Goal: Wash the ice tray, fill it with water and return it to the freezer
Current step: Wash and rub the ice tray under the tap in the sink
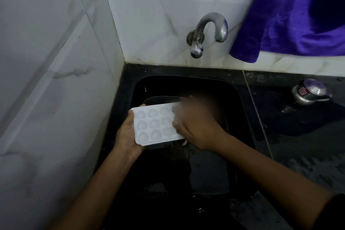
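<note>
Left hand (128,136): curled round the left short end of the ice tray (155,123), palm beneath it. Right hand (196,123): laid over the tray's right end, blurred; gripping or pressing flat cannot be told. Ice tray: held above the sink (130,84), over the basin, cavities facing up, long axis running left to right, right end angled slightly toward the sink's back edge. Tap (207,31): on the tiled wall behind the sink. Purple cloth (298,15): hanging above the sink's right rear corner. Metal pot (309,92): on the counter right of the sink.
</note>
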Demonstrator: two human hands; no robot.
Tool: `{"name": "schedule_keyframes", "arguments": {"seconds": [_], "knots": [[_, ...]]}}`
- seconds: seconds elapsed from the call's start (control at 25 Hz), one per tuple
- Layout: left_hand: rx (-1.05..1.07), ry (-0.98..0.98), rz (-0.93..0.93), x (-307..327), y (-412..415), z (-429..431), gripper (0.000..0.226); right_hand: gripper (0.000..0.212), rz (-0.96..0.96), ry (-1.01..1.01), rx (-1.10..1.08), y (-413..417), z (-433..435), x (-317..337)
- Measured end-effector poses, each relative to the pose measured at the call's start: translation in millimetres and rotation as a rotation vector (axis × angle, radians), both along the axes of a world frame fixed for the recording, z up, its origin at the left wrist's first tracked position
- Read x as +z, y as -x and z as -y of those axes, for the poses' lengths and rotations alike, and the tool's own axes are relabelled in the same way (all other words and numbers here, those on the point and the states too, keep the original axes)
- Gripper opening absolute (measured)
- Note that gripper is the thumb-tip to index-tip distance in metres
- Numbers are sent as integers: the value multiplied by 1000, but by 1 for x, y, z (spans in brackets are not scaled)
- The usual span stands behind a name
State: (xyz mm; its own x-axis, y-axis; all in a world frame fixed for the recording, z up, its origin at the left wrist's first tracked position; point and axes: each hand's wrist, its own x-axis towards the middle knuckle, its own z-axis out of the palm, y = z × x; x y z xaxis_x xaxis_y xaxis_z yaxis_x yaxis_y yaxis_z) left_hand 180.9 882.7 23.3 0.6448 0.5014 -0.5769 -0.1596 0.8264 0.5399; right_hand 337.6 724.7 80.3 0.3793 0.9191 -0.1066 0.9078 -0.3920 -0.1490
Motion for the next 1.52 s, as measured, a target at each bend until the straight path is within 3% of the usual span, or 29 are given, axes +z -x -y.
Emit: {"name": "schedule_keyframes", "arguments": {"seconds": [0.08,0.24,0.4,0.56,0.72,0.84,1.0,1.12,1.28,1.44,1.52], "knots": [[-18,-7,-6,1,0,-1,59,61,-19,-5,-33,-6,-1,1],[-7,-17,10,2,-4,5,53,72,-11,0,-32,-1,-8,0],[-11,-25,4,2,-4,2,53,55,-28,-14,-61,-10,-3,0],[-36,-9,24,2,-7,8,54,66,-10,-3,-27,-5,-2,-5],[-64,6,28,-6,-8,4,59,51,-23,-21,-86,-11,0,-2],[-50,13,39,-10,-9,5,57,65,-12,-9,-50,-3,-1,-6],[-90,16,43,-18,-7,1,66,53,-20,-14,-73,-12,6,-3],[-91,32,29,-23,-9,2,66,68,-12,-5,-56,-3,3,-4],[-103,21,41,-27,-7,-1,65,50,-16,-7,-70,-11,8,0],[-91,69,31,-29,-9,-1,71,62,-3,-10,-41,-3,5,-5],[-109,78,71,-30,-7,-5,70,56,6,-18,-26,-7,10,-6]]}}
